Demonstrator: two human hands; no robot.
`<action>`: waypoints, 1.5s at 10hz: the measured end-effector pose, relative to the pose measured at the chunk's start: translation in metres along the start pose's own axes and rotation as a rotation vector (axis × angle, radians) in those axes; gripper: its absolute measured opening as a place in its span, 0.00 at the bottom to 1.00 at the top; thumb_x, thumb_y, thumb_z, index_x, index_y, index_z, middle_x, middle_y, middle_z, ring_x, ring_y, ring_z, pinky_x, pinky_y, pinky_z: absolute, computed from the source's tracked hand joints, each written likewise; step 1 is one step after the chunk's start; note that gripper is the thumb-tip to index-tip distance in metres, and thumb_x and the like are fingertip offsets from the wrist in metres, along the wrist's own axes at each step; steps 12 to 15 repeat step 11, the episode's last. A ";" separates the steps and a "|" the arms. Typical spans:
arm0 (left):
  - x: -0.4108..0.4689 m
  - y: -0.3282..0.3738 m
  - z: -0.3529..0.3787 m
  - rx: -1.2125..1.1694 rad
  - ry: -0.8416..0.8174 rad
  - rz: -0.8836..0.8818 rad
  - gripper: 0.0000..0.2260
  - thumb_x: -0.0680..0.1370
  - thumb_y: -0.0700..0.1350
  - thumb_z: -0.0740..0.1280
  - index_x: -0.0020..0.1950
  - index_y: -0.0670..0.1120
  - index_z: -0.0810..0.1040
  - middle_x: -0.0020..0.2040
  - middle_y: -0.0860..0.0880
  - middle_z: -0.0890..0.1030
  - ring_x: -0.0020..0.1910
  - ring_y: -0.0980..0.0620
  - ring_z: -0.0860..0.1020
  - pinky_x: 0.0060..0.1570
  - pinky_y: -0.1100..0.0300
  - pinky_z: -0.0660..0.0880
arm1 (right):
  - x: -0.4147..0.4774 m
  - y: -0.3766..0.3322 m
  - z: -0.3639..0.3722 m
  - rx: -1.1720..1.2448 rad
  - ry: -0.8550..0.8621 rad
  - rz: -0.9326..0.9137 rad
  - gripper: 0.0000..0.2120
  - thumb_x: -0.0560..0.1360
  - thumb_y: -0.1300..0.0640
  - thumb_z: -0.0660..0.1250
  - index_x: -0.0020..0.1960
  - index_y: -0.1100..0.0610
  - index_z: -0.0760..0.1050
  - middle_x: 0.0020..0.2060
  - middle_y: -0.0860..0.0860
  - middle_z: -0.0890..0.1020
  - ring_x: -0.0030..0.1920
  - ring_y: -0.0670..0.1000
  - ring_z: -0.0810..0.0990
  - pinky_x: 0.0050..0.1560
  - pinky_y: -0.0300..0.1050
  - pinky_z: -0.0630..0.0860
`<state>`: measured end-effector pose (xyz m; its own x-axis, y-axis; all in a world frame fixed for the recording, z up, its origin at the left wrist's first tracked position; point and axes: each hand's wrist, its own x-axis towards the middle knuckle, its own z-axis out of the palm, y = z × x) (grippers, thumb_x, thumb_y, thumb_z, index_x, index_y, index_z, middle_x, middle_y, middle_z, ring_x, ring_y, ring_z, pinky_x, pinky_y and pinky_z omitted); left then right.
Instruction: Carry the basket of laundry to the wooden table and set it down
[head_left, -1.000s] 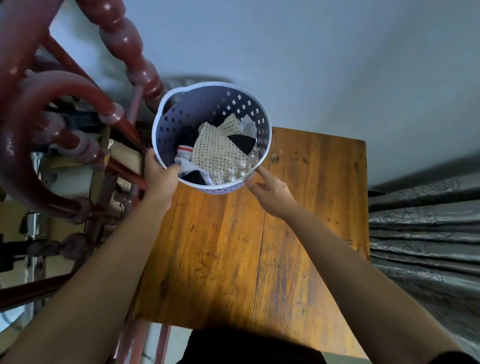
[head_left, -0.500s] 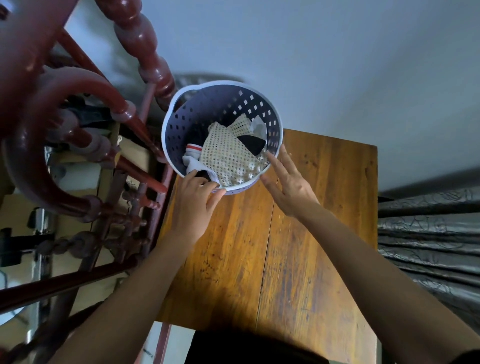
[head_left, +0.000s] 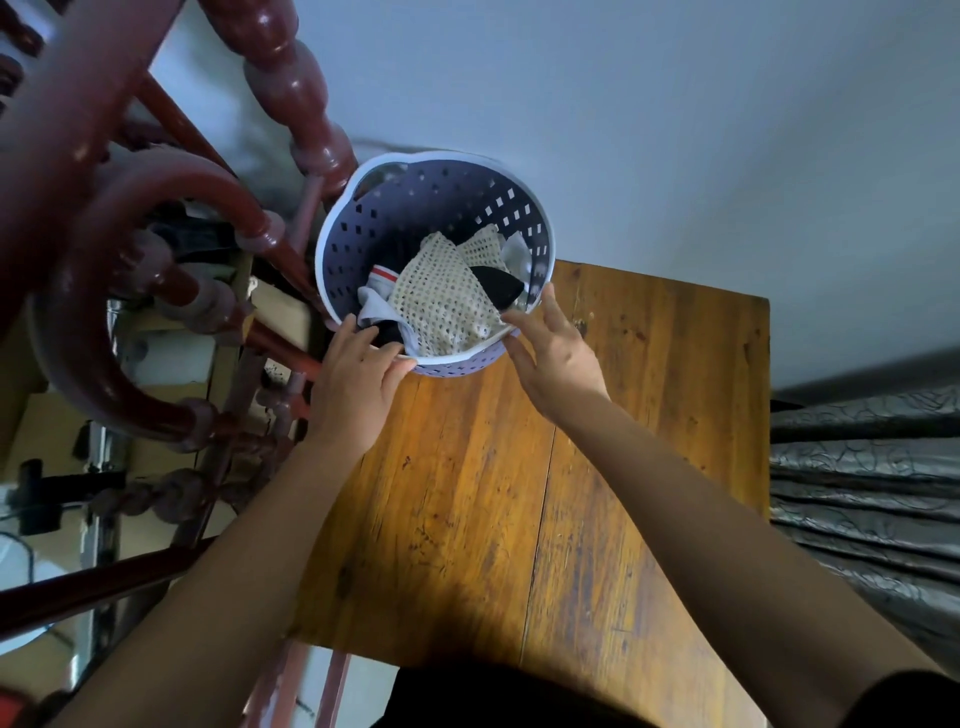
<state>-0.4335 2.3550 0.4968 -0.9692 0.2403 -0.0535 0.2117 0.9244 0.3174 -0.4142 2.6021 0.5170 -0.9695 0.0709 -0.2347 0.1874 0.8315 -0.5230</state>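
Observation:
A lilac perforated plastic basket (head_left: 415, 208) stands on the far left corner of the wooden table (head_left: 649, 415). Inside lie a cream mesh cloth (head_left: 447, 306), a white sock with a red stripe (head_left: 376, 278) and dark pieces. My left hand (head_left: 358, 389) is at the near rim, fingers curled over the edge and thumb under it. My right hand (head_left: 553, 353) is beside the basket's near right rim, fingers spread, fingertips at the rim, holding nothing.
A dark red turned-wood chair or bed frame (head_left: 171, 249) crowds the left side, touching the basket's left wall. A grey wall (head_left: 675, 130) rises behind the table. Grey patterned fabric (head_left: 862, 488) lies along the table's right edge.
My left hand slid from the basket's left side to its near rim. My right hand came off the basket's side and spread open. The basket stays on the table's far left corner.

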 end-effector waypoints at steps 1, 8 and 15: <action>-0.007 0.014 -0.002 -0.001 -0.006 -0.074 0.23 0.84 0.52 0.61 0.72 0.38 0.76 0.78 0.34 0.68 0.81 0.35 0.60 0.76 0.41 0.61 | -0.003 0.005 0.002 -0.022 -0.004 -0.023 0.22 0.86 0.45 0.58 0.79 0.43 0.69 0.86 0.53 0.51 0.79 0.60 0.70 0.65 0.58 0.80; -0.035 0.031 0.009 -0.053 -0.121 -0.170 0.32 0.84 0.53 0.58 0.85 0.44 0.52 0.85 0.38 0.46 0.84 0.39 0.52 0.77 0.45 0.60 | -0.004 -0.002 -0.009 -0.020 -0.113 0.054 0.25 0.86 0.38 0.51 0.81 0.39 0.62 0.87 0.47 0.46 0.76 0.60 0.74 0.59 0.56 0.80; -0.040 0.053 -0.032 -0.102 -0.268 -0.187 0.30 0.85 0.55 0.54 0.85 0.47 0.51 0.86 0.46 0.45 0.85 0.45 0.46 0.79 0.41 0.58 | -0.055 -0.001 -0.040 0.063 -0.042 -0.031 0.26 0.86 0.41 0.54 0.80 0.50 0.67 0.81 0.50 0.70 0.79 0.53 0.69 0.75 0.54 0.69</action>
